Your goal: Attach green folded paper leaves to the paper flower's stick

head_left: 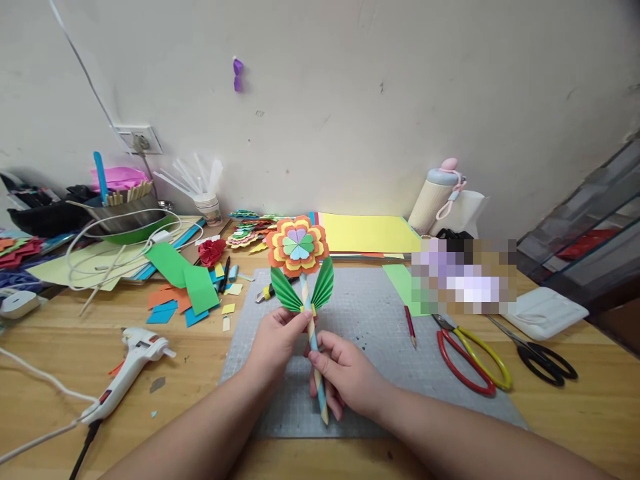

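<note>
We see left hand [277, 339] and right hand [347, 377] gripping the paper flower [298, 246] by its stem [313, 340], partly covering it; a pixelated patch [463, 277] defies us.

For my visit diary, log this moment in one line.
left hand: pinches stem below leaves; right hand: holds stem lower; paper flower: atop stem; mat: underneath

In your fingers [325, 365] is a smooth paper stem [313, 341]; just above them, a matt paper flower [297, 245] and ridged, pleated paper leaves [323, 285]. Under them lies a dull mat [380, 340]; left of them, a smooth plastic glue gun [129, 373] on grained wooden tabletop [200, 373].
</note>
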{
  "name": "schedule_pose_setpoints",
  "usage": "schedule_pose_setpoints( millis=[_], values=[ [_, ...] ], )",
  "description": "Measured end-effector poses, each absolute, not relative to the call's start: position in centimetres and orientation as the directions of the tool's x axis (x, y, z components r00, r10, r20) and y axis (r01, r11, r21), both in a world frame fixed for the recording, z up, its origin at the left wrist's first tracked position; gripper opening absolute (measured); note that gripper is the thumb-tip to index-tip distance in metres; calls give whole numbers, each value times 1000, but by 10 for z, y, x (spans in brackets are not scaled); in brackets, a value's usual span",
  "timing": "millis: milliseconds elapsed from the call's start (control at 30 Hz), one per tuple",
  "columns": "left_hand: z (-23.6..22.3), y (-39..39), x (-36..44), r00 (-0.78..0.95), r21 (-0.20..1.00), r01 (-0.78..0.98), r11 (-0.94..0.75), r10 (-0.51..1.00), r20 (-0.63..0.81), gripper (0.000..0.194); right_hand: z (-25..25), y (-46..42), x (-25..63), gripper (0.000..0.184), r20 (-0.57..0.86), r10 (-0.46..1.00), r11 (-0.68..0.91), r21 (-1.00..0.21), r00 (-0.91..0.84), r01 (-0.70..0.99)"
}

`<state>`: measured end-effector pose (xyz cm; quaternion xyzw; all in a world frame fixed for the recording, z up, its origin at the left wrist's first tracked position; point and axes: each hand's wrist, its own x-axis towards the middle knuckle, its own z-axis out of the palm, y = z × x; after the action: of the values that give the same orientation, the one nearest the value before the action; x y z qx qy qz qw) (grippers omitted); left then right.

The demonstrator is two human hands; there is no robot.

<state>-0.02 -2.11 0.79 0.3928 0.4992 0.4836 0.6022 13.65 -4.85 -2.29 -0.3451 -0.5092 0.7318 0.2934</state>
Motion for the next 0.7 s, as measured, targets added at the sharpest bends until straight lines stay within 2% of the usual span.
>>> schedule_pose_setpoints(
  millis=[433, 700],
  values=[
    [4, -21, 0, 28, 954, -209, 216, 976, -215, 26, -25, -48, 137, 25, -196, 778, -283, -958, -597, -53],
    [8, -22, 2, 53, 913, -324, 249, 968, -246, 24, -20, -49, 137, 28, -177, 801, -265, -962, -572, -73]
  ],
)
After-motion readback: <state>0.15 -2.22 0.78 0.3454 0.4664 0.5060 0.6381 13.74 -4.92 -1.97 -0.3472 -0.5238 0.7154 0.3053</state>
